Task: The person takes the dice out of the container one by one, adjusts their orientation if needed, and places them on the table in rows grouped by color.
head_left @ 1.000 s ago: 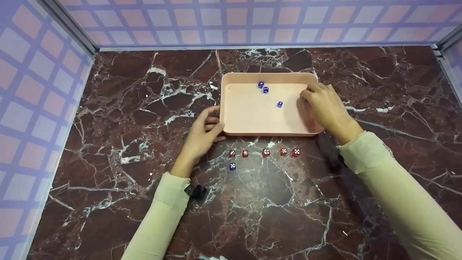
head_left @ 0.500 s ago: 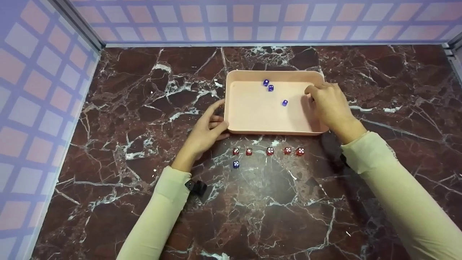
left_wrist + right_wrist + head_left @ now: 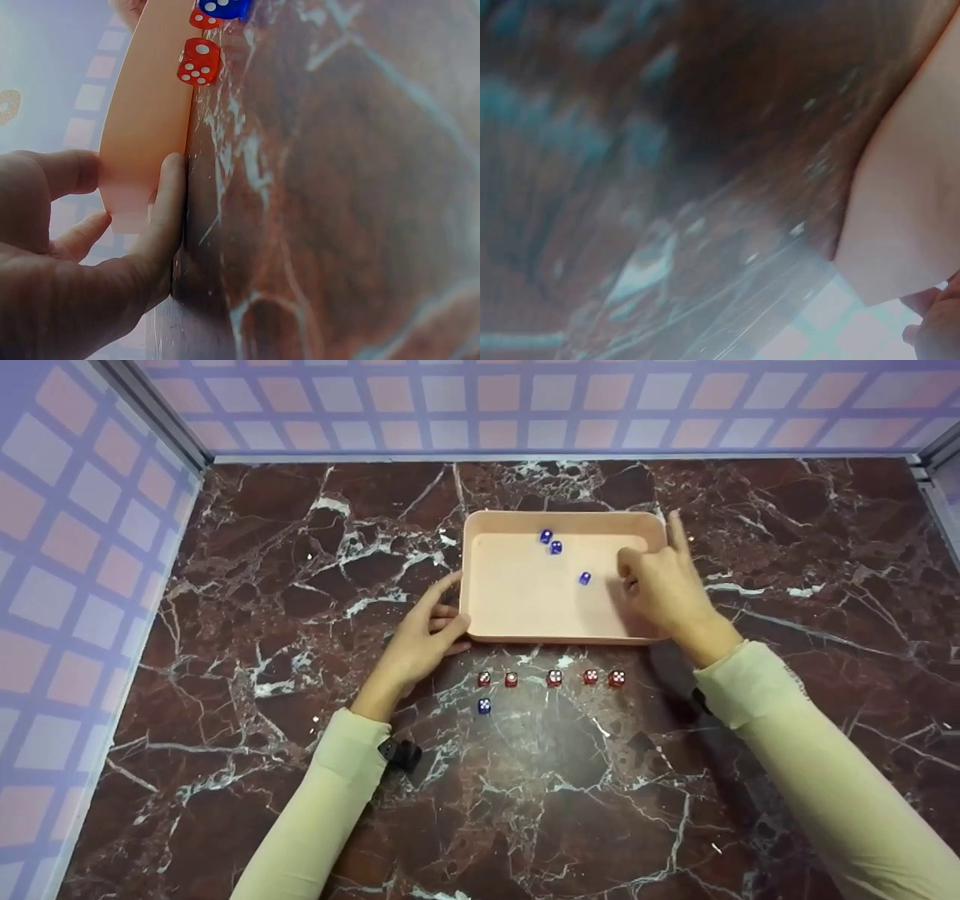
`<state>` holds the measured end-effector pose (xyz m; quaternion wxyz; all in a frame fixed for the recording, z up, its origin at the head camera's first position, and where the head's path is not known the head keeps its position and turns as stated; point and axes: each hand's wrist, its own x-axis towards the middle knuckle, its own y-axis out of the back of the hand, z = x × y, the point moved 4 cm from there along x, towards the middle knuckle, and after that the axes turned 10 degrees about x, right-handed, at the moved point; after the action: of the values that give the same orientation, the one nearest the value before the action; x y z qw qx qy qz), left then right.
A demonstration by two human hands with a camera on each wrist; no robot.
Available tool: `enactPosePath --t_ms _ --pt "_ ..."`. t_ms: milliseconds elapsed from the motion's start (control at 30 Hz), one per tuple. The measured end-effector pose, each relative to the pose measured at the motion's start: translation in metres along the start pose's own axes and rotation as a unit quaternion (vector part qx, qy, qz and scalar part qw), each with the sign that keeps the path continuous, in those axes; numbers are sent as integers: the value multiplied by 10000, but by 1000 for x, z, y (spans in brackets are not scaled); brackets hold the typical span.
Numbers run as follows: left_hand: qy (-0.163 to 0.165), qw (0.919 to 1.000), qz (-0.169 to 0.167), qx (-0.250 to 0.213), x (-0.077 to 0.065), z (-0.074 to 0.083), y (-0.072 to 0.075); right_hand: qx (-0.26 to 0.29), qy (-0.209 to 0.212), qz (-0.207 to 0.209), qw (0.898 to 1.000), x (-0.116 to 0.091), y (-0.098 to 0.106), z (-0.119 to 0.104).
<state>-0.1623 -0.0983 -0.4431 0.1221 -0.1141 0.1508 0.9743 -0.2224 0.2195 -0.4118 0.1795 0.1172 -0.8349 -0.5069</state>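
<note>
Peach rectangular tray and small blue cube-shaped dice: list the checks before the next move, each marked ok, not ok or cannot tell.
1. Left hand at peach rectangular tray: ok, touching its near-left corner.
2. Three small blue cube-shaped dice inside well spaced: not ok, two lie close together.
3. Five small red cube-shaped dice outside the tray: ok, in a row.
4. Single blue die apart from that row: ok.
5. Right hand free: cannot tell; whether it holds anything is hidden.

Pink-checked walls point(image 3: 499, 405), dark marbled tabletop point(image 3: 525, 832)
</note>
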Motion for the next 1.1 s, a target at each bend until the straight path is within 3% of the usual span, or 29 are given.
enactPosePath --t_ms 233,667,933,1100 --pt "-54 9999 70 113 -2 0 1 300 413 -145 9986 -2 -9 -19" --pt "56 9998 32 181 -2 1 -3 964 -36 75 9953 -16 -7 -30" --pt "73 9998 90 143 -1 3 -1 901 255 539 9941 -41 5 -75" --pt "99 9998 34 156 0 2 -1 904 614 440 9930 -57 5 -106"
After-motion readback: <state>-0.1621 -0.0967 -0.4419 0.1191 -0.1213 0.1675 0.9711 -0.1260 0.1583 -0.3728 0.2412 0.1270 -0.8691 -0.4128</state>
